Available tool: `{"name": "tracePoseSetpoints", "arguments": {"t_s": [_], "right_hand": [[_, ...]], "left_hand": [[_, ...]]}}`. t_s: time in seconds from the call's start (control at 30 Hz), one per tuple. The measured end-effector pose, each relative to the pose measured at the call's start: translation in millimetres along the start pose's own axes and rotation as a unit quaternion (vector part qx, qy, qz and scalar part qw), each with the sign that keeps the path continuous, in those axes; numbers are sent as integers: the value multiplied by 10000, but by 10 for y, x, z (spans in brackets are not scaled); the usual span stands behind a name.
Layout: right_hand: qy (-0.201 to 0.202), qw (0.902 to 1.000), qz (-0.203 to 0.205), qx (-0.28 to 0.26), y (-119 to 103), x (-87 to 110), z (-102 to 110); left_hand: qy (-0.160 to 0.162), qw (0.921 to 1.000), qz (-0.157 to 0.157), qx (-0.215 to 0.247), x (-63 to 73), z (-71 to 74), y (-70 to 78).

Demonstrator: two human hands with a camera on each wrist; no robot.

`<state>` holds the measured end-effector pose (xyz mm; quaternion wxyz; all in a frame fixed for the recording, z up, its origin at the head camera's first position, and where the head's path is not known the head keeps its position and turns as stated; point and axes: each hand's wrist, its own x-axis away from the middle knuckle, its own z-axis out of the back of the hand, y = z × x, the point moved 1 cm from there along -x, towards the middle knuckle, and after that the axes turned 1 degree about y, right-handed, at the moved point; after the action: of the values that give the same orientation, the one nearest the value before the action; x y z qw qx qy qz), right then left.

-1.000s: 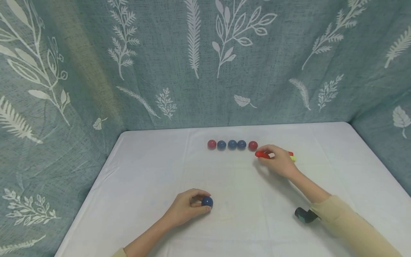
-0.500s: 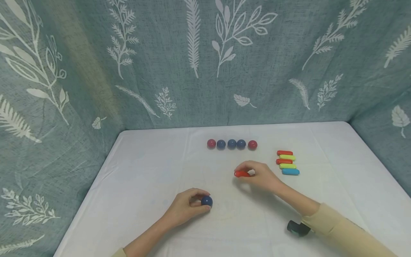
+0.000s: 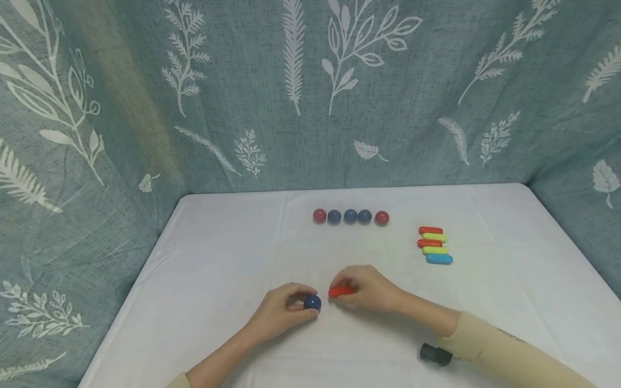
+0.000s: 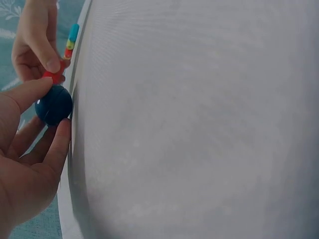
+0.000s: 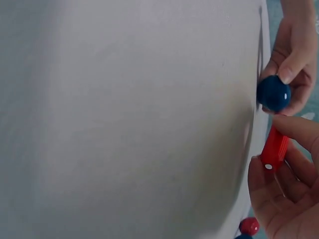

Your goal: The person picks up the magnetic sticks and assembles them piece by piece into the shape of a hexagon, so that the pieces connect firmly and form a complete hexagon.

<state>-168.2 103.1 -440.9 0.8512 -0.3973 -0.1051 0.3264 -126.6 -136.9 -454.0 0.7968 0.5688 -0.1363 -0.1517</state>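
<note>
Grip of right hand point(image 3: 371, 289) clamped on red stick point(image 3: 342, 291), just beside blue ball point(image 3: 312, 302) pinched in left hand point(image 3: 281, 311). Probably best: ball held steady, stick moved slowly, level. Farther out on surface point(image 3: 233, 242): ball row point(image 3: 351, 216), coloured sticks point(image 3: 430, 243).

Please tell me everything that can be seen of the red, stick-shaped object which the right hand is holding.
The elongated, plastic-looking red object shows lines along one side and a small pale round spot near one end in the right wrist view. The right hand pinches it between thumb and fingers, covering part of it. In the head view it lies roughly sideways, one end towards the glossy dark blue ball, with a gap between them. Whether it touches the white cloth is unclear.
</note>
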Motion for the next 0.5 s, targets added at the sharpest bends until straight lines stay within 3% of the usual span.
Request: {"name": "tracePoseSetpoints", "arguments": {"t_s": [0.2,0.5], "right_hand": [[-116,9995,273,135,-63,-36,-54],[-255,9986,336,312,-83,-70,-102]], "left_hand": [[2,10000,-55,-60,1,-2,6],[4,10000,-91,4,1,-8,16]]}}
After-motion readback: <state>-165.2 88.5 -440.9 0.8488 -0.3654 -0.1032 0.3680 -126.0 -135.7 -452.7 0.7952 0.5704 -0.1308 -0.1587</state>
